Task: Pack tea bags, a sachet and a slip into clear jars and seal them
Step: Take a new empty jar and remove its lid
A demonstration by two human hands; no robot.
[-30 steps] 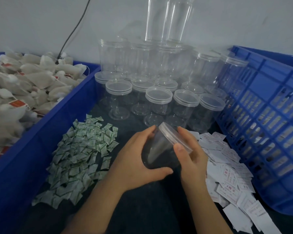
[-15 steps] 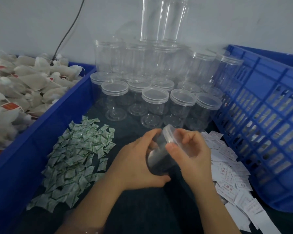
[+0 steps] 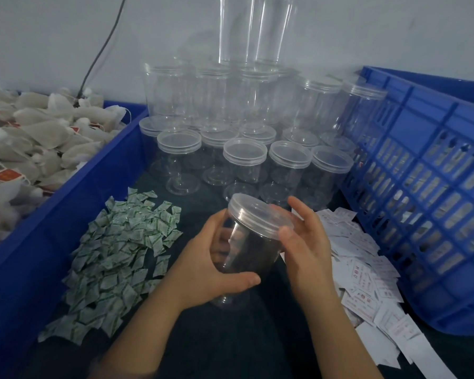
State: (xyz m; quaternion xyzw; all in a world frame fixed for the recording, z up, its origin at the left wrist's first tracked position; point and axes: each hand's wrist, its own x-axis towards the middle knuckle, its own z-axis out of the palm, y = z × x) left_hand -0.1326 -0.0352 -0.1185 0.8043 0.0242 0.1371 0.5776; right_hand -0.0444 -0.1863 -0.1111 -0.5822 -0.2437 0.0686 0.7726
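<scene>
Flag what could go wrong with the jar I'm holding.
The right hand grips the lid by its rim while the left hand holds the jar tilted; a fumble could drop the lid among the paper slips. The stacked jars stand close behind both hands, so a forward jerk could topple them.

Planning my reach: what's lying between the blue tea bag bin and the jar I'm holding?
Green-and-white sachets piled on the dark surface, head view.

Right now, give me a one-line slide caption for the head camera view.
Packing station: left hand grips a clear jar while the right hand grasps its lid, between green sachets and paper slips.
</scene>
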